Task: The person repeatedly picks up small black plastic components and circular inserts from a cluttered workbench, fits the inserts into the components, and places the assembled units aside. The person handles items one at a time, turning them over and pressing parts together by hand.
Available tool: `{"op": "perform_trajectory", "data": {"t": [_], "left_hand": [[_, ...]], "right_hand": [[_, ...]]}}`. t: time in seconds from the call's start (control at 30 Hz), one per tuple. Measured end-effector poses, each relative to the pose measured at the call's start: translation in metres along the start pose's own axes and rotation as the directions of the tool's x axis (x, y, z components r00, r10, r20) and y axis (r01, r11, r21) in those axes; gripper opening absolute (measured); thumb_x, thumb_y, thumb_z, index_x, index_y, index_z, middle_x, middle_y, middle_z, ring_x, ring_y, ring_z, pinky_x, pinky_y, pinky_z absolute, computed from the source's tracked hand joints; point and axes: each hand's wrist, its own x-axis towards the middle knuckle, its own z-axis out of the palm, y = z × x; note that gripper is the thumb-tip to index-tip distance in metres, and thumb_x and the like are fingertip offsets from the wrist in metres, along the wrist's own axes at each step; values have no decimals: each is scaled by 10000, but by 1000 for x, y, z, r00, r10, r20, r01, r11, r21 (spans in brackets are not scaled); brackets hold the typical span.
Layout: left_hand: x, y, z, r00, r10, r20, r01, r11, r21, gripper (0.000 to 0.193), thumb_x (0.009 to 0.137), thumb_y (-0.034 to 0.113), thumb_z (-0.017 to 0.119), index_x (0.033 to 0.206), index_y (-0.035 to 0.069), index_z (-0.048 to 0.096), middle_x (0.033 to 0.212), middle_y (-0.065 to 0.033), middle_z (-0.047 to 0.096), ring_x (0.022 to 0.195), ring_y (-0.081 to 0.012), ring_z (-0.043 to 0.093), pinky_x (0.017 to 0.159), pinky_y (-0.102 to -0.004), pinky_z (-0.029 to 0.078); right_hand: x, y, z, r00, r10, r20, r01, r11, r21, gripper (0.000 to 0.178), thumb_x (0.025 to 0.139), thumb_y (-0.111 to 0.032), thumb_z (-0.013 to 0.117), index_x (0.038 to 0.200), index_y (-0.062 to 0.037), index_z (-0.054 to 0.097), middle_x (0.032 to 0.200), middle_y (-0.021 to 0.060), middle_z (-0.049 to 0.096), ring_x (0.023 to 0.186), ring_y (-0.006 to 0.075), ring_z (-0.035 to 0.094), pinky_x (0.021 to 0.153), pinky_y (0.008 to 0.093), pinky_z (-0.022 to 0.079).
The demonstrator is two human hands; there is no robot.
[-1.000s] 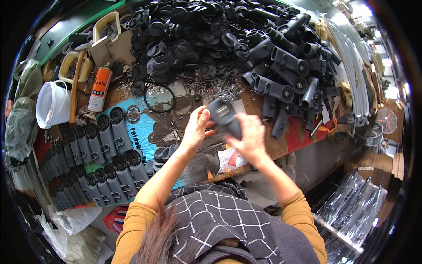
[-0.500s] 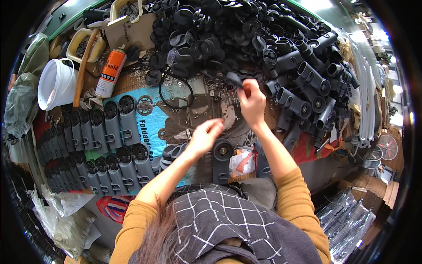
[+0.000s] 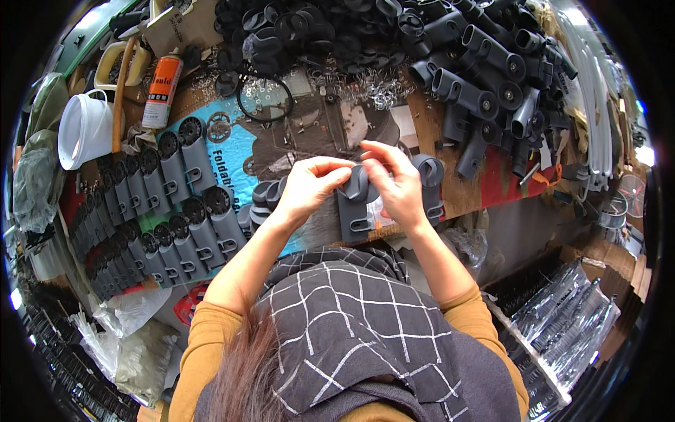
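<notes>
A round black plastic cap (image 3: 357, 184) with a curved ridge rests over the round end of a dark grey tubular housing (image 3: 357, 221) at the near table edge. My left hand (image 3: 313, 186) is closed, its thumb and forefinger pinching the cap's left upper rim. From the other side, my right hand (image 3: 395, 186) grips the same cap, its fingers bent at the upper right rim. Just right of that hand lies a similar capped housing (image 3: 430, 184), partly covered by my wrist. Beside my left wrist sit several dark curved parts (image 3: 267, 193), partly hidden.
Rows of grey housings (image 3: 165, 172) lie at the left. Black caps (image 3: 302, 32) heap at the back, and loose housings (image 3: 478, 84) pile at right. A spray can (image 3: 162, 91), white bucket (image 3: 86, 133), black ring (image 3: 288, 95) and scattered metal hardware (image 3: 383, 91) lie beyond my hands.
My right hand has come back from the heap with a black cap, now over the near housing. My left hand has moved down to meet it. The view has shifted a little.
</notes>
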Motion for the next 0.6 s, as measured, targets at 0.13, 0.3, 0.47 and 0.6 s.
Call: {"op": "perform_trajectory", "data": {"t": [0.13, 0.3, 0.47, 0.6], "left_hand": [[-4, -1, 2, 1000, 12, -1, -12, 999, -52, 251, 843, 138, 703, 1069, 33, 669, 950, -22, 681, 820, -67, 592, 758, -217, 471], [-15, -13, -12, 1000, 15, 14, -17, 979, 201, 249, 844, 105, 692, 1075, 37, 628, 965, -13, 650, 904, -94, 595, 842, -251, 478], [-12, -17, -57, 993, 117, 19, -98, 721, 686, 164, 808, 120, 650, 945, 44, 698, 891, -101, 700, 827, -195, 668, 763, -310, 521], [-11, -25, -67, 971, 165, 170, -225, 418, 880, 150, 739, 139, 647, 853, 75, 720, 851, -101, 696, 844, -306, 636, 787, -392, 504]], "right_hand": [[-9, 5, 9, 952, 259, 163, -296, 916, 271, 228, 904, -111, 635, 1112, -20, 619, 956, 27, 643, 842, 72, 592, 779, 215, 476], [-21, 13, 25, 906, 412, 96, -421, 853, 308, 139, 882, -179, 657, 890, -56, 593, 785, -17, 606, 700, 57, 553, 595, 229, 441], [61, 27, 16, 981, -67, -182, 6, 948, -319, 151, 836, -176, 643, 809, -28, 637, 747, 107, 617, 679, 224, 602, 654, 339, 481], [162, 44, 20, 934, -334, -128, 116, 621, -775, 210, 780, -246, 691, 900, -75, 669, 922, 103, 630, 947, 291, 557, 840, 403, 445]]}}
